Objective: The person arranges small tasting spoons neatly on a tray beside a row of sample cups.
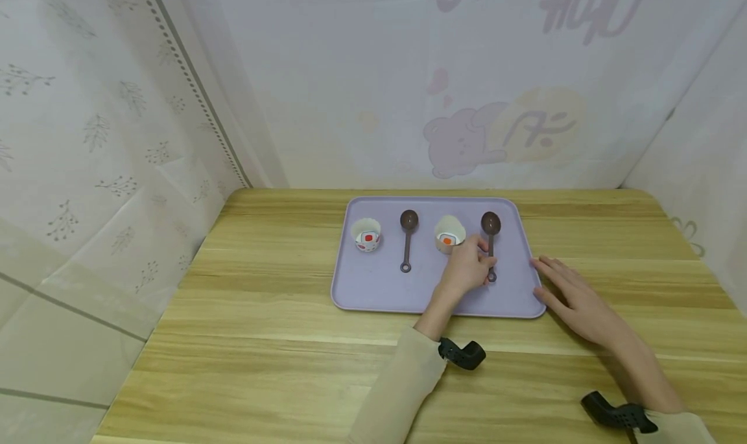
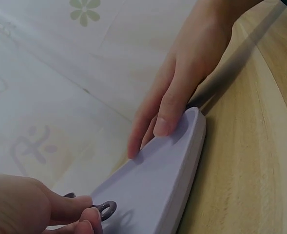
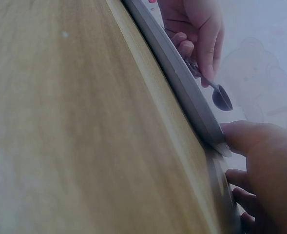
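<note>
My left hand pinches the handle of the right-hand brown measuring spoon between thumb and fingers. Its ring end pokes out past the fingertips in the left wrist view, and the bowl shows beyond the hand in the right wrist view. The right hand rests at the right edge of a lilac tray, its fingers fairly straight, thumb at the rim. Just left of my left hand stands a paper cup with an orange-marked piece inside, partly behind the fingers.
A second brown measuring spoon lies left of that cup. At the tray's left stands another paper cup with a red-marked piece inside. The wooden table ends against a printed cloth behind the tray.
</note>
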`<move>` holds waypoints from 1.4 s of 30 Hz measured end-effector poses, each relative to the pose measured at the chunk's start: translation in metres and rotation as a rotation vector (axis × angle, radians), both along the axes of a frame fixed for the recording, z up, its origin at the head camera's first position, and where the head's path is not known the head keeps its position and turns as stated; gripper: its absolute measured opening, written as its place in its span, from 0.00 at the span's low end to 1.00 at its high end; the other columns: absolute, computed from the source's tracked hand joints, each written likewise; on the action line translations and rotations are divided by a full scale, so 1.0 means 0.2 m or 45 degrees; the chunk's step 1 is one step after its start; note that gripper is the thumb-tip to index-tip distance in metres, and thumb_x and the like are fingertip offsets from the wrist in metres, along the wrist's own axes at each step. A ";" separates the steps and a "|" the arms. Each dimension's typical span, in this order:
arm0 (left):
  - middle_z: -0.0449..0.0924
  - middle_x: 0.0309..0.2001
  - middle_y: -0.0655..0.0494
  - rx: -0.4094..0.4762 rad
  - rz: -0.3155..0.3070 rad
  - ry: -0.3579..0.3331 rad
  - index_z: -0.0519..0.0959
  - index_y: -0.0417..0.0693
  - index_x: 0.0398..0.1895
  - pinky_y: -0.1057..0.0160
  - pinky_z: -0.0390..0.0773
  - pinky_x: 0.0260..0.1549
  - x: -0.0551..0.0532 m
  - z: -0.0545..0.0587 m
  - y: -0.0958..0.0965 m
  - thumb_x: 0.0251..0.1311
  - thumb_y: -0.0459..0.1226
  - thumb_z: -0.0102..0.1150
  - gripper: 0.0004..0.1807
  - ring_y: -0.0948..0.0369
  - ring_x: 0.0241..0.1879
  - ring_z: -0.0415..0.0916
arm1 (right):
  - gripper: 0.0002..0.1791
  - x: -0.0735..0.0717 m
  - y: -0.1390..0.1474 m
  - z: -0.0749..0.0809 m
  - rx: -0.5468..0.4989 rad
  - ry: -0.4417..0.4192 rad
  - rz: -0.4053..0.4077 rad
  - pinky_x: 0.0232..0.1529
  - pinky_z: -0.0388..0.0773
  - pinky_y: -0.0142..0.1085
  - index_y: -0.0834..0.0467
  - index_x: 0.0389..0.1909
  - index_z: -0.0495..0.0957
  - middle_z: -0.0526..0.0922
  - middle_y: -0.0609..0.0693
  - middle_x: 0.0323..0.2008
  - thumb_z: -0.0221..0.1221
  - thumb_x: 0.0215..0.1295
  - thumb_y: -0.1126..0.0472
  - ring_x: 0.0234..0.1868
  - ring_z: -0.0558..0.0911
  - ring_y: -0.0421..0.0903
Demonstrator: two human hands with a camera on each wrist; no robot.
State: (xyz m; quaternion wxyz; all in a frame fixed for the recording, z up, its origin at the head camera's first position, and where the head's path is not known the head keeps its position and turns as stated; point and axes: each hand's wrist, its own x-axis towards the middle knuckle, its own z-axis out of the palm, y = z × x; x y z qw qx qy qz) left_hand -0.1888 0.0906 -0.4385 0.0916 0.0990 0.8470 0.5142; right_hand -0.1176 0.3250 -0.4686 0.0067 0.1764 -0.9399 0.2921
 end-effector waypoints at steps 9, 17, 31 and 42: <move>0.80 0.21 0.62 -0.150 0.026 0.053 0.76 0.45 0.44 0.73 0.70 0.20 -0.01 -0.01 0.02 0.66 0.35 0.66 0.09 0.71 0.12 0.72 | 0.33 0.00 0.00 0.00 -0.002 0.000 0.006 0.76 0.38 0.55 0.54 0.79 0.57 0.56 0.69 0.75 0.54 0.78 0.52 0.75 0.51 0.70; 0.78 0.26 0.61 -0.345 0.062 0.109 0.75 0.50 0.42 0.70 0.71 0.24 -0.01 -0.01 0.04 0.66 0.39 0.67 0.09 0.66 0.22 0.74 | 0.33 -0.01 0.00 0.00 0.008 0.009 0.006 0.76 0.39 0.56 0.53 0.79 0.57 0.56 0.69 0.75 0.54 0.78 0.52 0.75 0.51 0.70; 0.85 0.35 0.51 -0.463 0.101 0.217 0.79 0.46 0.44 0.66 0.76 0.25 -0.01 -0.03 0.06 0.66 0.39 0.67 0.10 0.61 0.30 0.81 | 0.34 0.00 0.00 -0.01 0.023 0.005 -0.001 0.76 0.39 0.55 0.52 0.79 0.57 0.56 0.69 0.75 0.54 0.77 0.52 0.76 0.51 0.70; 0.85 0.33 0.50 -0.456 0.120 0.235 0.78 0.46 0.41 0.64 0.75 0.22 -0.01 -0.04 0.07 0.66 0.39 0.66 0.08 0.59 0.28 0.81 | 0.33 0.00 0.00 -0.01 0.007 0.058 0.024 0.77 0.37 0.48 0.55 0.78 0.57 0.57 0.69 0.74 0.55 0.77 0.54 0.75 0.52 0.70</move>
